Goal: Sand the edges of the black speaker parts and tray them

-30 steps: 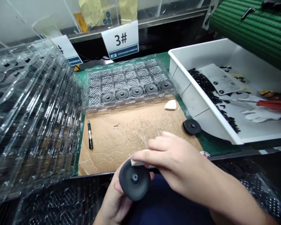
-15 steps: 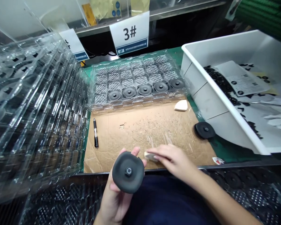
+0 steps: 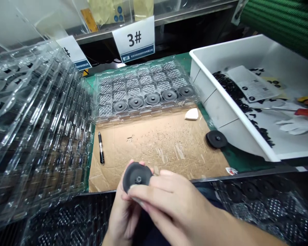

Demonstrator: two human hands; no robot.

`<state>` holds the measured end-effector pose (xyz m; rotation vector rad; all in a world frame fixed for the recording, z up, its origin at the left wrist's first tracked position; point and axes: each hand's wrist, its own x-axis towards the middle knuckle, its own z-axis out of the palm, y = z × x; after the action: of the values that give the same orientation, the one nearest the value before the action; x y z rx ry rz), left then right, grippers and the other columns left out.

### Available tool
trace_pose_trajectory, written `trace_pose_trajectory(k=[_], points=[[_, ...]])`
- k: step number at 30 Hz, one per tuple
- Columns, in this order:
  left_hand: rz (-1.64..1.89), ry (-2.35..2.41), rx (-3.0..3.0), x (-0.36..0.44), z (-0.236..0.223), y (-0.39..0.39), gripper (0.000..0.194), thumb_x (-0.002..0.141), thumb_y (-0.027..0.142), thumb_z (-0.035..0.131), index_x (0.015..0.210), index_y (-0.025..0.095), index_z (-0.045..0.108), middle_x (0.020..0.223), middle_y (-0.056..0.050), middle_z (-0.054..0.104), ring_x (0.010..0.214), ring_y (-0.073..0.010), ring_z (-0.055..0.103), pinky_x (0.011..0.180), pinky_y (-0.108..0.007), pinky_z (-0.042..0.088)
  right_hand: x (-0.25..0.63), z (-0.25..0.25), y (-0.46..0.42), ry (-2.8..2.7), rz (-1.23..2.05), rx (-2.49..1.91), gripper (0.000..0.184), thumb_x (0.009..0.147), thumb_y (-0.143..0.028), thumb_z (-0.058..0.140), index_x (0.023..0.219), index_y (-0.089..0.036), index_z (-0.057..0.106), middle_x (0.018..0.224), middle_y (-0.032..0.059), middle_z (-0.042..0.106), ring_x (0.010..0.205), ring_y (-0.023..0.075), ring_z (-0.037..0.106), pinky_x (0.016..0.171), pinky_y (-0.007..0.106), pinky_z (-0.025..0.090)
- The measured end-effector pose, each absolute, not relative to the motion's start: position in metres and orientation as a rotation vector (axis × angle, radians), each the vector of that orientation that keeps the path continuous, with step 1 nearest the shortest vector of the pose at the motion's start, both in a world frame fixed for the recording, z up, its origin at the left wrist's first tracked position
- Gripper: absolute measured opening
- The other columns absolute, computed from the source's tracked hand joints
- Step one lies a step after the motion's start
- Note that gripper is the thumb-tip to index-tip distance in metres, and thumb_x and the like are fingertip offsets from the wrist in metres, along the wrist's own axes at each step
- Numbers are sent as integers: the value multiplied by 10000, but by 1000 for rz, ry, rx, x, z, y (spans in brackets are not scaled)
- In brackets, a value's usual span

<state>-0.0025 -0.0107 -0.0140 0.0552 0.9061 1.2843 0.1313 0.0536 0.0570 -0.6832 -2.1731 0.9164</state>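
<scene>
A black, rounded disc-shaped part (image 3: pixel 133 171) with a small hub in its middle is gripped by my left hand (image 3: pixel 123 215), fingers curled round its rim. My right hand (image 3: pixel 179 201) is closed, its fingertips against the near side of the disc. The white sponge wedge seen in it earlier is mostly hidden by the fingers now. Another white sponge wedge (image 3: pixel 191 114) lies at the cardboard's (image 3: pixel 143 147) far right. More black discs (image 3: pixel 217 139) are stacked by the cardboard's right edge. Behind, a clear plastic tray (image 3: pixel 123 118) holds several such discs in its front row.
Tall stacked clear trays (image 3: pixel 41 136) rise on the left, with a pen (image 3: pixel 101 147) beside them. At the right stands a white bin (image 3: pixel 246 131) with small black pieces, a paper, gloves and a red-handled tool (image 3: pixel 306 112). Another tray with discs (image 3: pixel 261 201) sits below the table edge.
My right hand has moved left from the cardboard onto the disc, carrying the sponge wedge. The disc in my left hand is tilted differently. The whole view has shifted slightly.
</scene>
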Motion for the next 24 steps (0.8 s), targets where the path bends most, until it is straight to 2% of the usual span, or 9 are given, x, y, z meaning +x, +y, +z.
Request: trace_pose_trajectory(k=[2,6,8,11,14,16,18,20,24], points=[[1293,920,4,-1,-14,-10,539,582,312,793,1095,331,629,1138,2,673,1082,-251,592,934,-328,475,129,53,54,-2245,976,-751,229,895,-120,416,961,-144,634,759,24,664,682,133,588,655,262,448],[1219,852,-8,4,-2,-6,420,650,265,755,1055,316,659,1071,-1,710,1072,-196,602,925,-274,473,128,51,53,-2157,740,-839,278,894,-131,391,1081,-88,592,794,71,666,707,174,578,677,317,426],[1221,816,12,2,5,-5,368,657,278,749,1015,324,678,1044,21,722,1030,-186,626,917,-269,480,134,54,51,-2183,810,-730,267,903,-124,393,1072,-97,597,801,62,664,720,159,575,686,296,428],[1242,801,87,-5,4,-7,457,583,320,786,1026,319,674,1080,17,710,1009,-196,635,900,-250,489,150,59,49,-2301,992,-756,233,893,-104,429,1010,-159,623,760,13,647,658,118,553,628,250,406],[1214,772,133,-9,-5,-9,466,635,321,757,1087,288,645,1140,-25,682,1072,-213,599,904,-257,484,157,60,54,-2315,797,-968,256,880,-90,414,975,-167,639,665,5,601,569,126,492,565,270,344],[1184,766,112,-9,-7,-9,464,671,278,740,1120,275,624,1146,-25,677,1085,-217,592,888,-257,495,154,57,62,-2320,596,-906,298,889,-101,376,959,-169,658,631,15,582,550,140,453,552,288,310],[1184,780,74,-8,-3,-8,454,664,261,746,1104,275,634,1106,-6,694,1022,-198,629,848,-237,514,151,49,72,-2317,590,-758,327,895,-104,359,994,-191,658,673,20,610,589,143,474,577,286,329],[1199,778,40,-8,5,-7,443,623,308,767,1054,293,663,1096,13,700,959,-200,659,821,-239,529,150,37,81,-2230,742,-752,306,901,-113,386,1053,-210,634,782,18,651,685,137,536,652,273,384],[1224,719,22,-12,13,-9,530,562,386,777,1073,320,653,1222,-2,635,1006,-266,639,828,-268,534,159,-4,72,-2024,945,-1121,260,910,-180,437,1104,-216,606,822,21,645,734,135,580,671,247,446]])
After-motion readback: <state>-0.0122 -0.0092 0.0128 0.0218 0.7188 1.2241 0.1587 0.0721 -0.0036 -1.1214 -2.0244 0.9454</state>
